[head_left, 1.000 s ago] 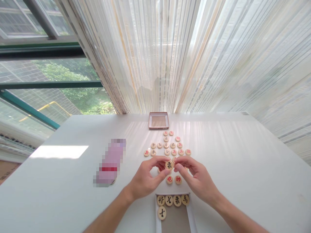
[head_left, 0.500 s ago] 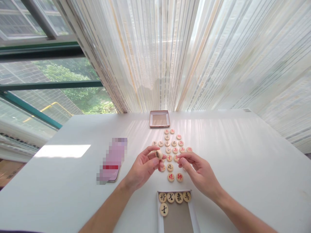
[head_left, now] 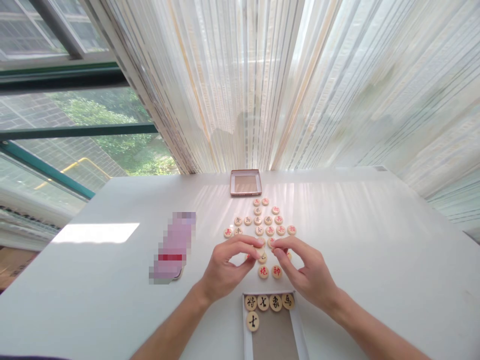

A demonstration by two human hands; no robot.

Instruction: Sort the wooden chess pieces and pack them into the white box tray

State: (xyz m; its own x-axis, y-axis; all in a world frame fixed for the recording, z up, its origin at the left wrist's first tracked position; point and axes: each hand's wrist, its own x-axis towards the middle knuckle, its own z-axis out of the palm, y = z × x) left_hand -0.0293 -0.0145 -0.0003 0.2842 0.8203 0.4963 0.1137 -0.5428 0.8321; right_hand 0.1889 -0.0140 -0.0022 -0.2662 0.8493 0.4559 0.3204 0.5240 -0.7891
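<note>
My left hand [head_left: 230,262] pinches a round wooden Chinese chess piece [head_left: 260,251] between thumb and fingertips, over the loose pieces; its marking is turned from view. Close by on the right, my right hand [head_left: 305,262] hovers with thumb and forefinger curled and slightly apart, nothing visible between them. Beneath its fingertips lies a red-marked piece [head_left: 270,242], partly covered. Nearer to me are a red cannon piece [head_left: 263,271] and a red general piece [head_left: 276,271]. An open box tray [head_left: 247,345] holds several black-marked pieces, including a horse piece [head_left: 288,301] at the row's right end.
More loose pieces, such as a red soldier piece [head_left: 228,232], spread across the white table [head_left: 375,260]. A box lid [head_left: 245,194] lies at the far edge by the string curtain [head_left: 240,90]. On the left lies a blurred phone [head_left: 174,247].
My left hand has moved right, bringing the piece closer to my right hand and turning its marked face out of view. My right hand has barely shifted. The tray's pieces are unchanged.
</note>
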